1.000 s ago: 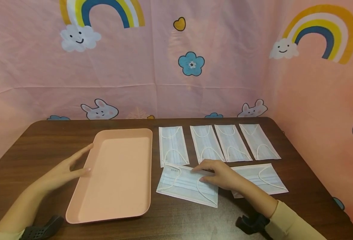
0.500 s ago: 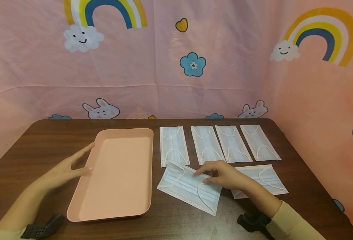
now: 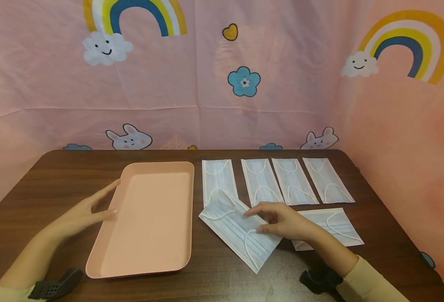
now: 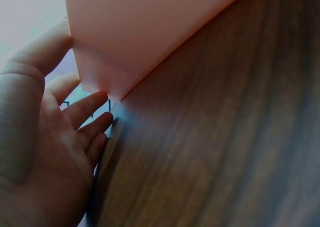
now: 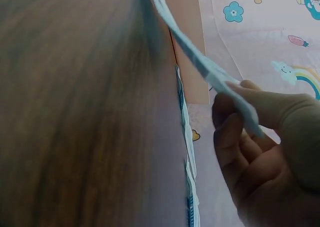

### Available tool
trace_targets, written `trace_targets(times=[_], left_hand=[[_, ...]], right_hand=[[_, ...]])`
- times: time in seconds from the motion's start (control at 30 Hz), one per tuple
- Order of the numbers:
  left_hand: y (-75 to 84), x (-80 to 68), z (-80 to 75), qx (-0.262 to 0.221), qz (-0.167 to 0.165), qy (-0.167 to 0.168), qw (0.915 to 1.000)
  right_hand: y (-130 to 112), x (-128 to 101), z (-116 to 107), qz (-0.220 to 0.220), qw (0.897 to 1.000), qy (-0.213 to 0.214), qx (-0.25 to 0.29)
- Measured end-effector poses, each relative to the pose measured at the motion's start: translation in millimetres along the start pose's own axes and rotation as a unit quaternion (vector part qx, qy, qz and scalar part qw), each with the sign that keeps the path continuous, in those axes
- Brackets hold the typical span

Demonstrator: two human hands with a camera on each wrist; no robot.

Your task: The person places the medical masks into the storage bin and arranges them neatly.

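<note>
A pink tray (image 3: 154, 218) lies on the table, left of the middle. My left hand (image 3: 79, 217) touches its left side, thumb and fingers spread along the rim; in the left wrist view this hand (image 4: 50, 132) has its fingers extended beside the tray wall (image 4: 135, 32). My right hand (image 3: 282, 220) pinches a pale blue face mask (image 3: 233, 228) by its upper edge, turned at a slant. In the right wrist view, the mask (image 5: 200, 62) appears edge-on between thumb and fingers, raised off the table. It partly covers another mask (image 3: 218, 178) behind it.
Three more masks stand in a row at the back right, among them a middle one (image 3: 294, 180). Another mask (image 3: 335, 226) lies sideways, partly hidden under my right forearm. The dark wooden table (image 3: 244, 289) meets a pink patterned cloth (image 3: 161, 84) behind.
The mask in my right hand has rotated clockwise, its left end rising over the mask behind and its lower right corner swinging toward me. My left hand stays at the tray.
</note>
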State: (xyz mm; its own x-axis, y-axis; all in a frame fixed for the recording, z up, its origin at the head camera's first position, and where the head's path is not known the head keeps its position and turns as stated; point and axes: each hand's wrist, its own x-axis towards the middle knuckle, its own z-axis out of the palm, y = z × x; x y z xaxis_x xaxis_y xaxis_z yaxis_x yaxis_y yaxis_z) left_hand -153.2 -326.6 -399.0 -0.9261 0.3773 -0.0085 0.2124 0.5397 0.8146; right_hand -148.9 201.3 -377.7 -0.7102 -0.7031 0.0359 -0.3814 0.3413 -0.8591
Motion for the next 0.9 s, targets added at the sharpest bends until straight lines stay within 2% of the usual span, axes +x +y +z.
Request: trace_targets(times=[0.1,0.3,0.6,0.9], left_hand=[[0.7,1.0,0.2,-0.005,0.002,0.000,1.0000],[0.3,1.2,-0.8,-0.014,-0.001,-0.002,0.9999],[-4.3,0.4,-6.8,-0.070,0.017,-0.041,0.9965],[-6.0,2.2,-9.3,-0.065,0.033,-0.056,0.9958]], right_hand=[[-4,0,1,-0.003,1.000,0.012,0.027],[-9,1,4,-0.013,0.997,0.061,0.037],[-23,13,17,-0.059,0.985,0.123,0.101],[-41,33,32,-0.053,0.973,0.145,0.169]])
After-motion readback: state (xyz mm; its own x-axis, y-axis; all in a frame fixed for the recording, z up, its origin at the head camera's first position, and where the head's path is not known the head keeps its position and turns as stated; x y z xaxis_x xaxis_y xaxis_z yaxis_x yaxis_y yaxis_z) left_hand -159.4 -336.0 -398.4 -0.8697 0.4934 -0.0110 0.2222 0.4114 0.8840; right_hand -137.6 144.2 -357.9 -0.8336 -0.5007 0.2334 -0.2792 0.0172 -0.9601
